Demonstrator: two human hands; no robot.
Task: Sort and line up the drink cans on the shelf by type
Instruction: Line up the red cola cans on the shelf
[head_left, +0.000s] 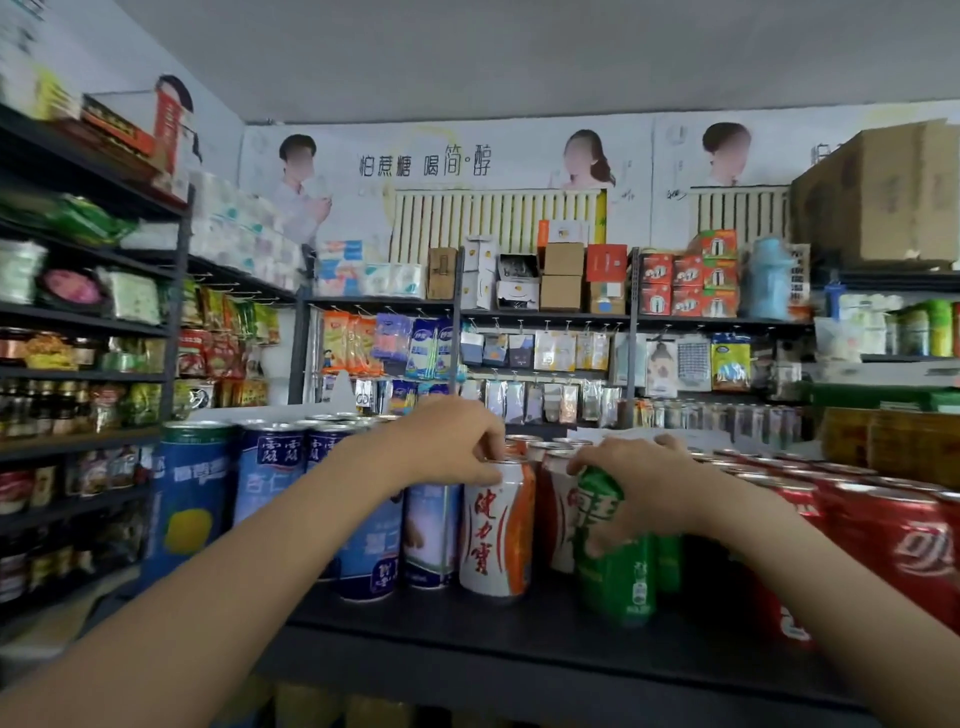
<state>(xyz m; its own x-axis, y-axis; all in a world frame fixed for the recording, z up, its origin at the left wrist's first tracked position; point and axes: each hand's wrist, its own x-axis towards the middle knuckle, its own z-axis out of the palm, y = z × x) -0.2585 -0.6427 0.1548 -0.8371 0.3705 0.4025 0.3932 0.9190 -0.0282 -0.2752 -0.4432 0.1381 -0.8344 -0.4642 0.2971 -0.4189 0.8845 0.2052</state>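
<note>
At centre frame, the left hand (447, 441) pinches the rim of a white-and-orange metal drink can (497, 530) on the dark shelf (467, 639), steadying it; just right, the right hand (639, 488) grips a tilted green metal can (615, 566), probably to regroup it.

Stocked dark shelving (545, 316) under a postered white wall (524, 156), grey ceiling (519, 52).

A dark shelf (415, 631) carries blue cans (270, 480) left of the fingers (491, 447), a white-and-orange can (496, 535) under them, red cans (893, 540) right.
</note>
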